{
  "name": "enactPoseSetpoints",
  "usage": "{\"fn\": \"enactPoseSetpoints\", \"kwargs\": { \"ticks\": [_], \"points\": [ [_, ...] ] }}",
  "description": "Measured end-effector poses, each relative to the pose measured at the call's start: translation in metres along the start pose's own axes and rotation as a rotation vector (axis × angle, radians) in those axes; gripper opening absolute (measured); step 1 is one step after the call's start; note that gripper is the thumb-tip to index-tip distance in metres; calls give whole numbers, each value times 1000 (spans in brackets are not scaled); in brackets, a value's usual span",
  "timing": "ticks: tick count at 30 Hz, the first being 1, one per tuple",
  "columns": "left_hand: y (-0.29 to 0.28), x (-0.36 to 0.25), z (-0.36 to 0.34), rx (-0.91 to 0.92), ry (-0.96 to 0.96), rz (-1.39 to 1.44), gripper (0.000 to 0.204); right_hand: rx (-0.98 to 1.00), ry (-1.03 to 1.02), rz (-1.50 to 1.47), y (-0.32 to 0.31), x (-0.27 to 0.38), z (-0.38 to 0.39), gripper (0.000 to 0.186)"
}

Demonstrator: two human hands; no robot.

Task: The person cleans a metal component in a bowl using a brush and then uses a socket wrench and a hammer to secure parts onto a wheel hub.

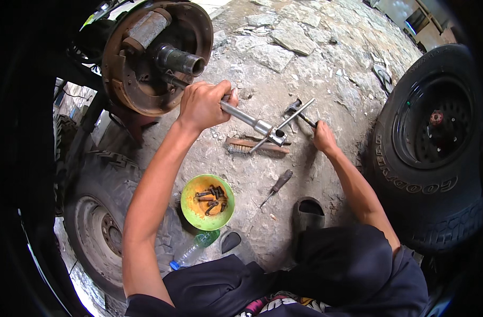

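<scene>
- Silver steel socket wrench with a long round shaft [241, 113]: head view, upper middle, slanting from the brake assembly down to the right. Thin steel cross rod [288, 122] passes through its near end.
- Left hand [203, 104]: wrapped firmly around the shaft, knuckles up.
- Right hand [325, 137]: gripping the handle of a dark-headed hammer [307, 119]. Head sits by the rod's upper end; can't tell whether they touch.
- Rusty brown round brake assembly with a hollow metal spindle [180, 61]: upper left. Shaft's far end points into its lower part; socket seating can't be confirmed from here.
- Below the rod, on the stony dirt ground: wooden-handled wire brush [273, 149], then a dark-handled screwdriver [277, 186].
- Lime-green round bowl [231, 208] with dark metal bolts [212, 199], lower middle.
- Step looks like hammering the rod to turn the wrench. Seat the socket fully, hold the shaft in line with the fastener, press inward with the left hand.
- Strike square near the rod's end for leverage; short, controlled blows. Off-line hits could cock the socket or round the fastener. Left knuckles clear of the swing.
</scene>
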State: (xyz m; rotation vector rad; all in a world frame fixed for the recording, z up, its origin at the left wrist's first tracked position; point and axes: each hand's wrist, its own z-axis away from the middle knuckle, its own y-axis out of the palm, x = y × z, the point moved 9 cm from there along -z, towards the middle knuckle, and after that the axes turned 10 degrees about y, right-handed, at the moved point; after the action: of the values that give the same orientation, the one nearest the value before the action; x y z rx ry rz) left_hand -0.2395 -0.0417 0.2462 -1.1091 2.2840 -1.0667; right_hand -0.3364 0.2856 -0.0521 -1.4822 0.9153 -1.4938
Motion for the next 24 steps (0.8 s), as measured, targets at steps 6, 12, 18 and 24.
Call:
{"fn": "enactPoseSetpoints", "kwargs": {
  "ticks": [6,12,18,24],
  "points": [
    [-5,5,2,29,-28,-26,23,-21,170,-57,-16,7,7,29],
    [1,5,-3,48,-31,-33,24,-45,166,5,-29,-4,7,34],
    [2,4,-4,30,-28,7,23,-111,229,64,-36,-31,29,44],
    [-3,8,1,37,-42,-47,23,-230,428,-129,-38,-64,50,55]
  ]
}}
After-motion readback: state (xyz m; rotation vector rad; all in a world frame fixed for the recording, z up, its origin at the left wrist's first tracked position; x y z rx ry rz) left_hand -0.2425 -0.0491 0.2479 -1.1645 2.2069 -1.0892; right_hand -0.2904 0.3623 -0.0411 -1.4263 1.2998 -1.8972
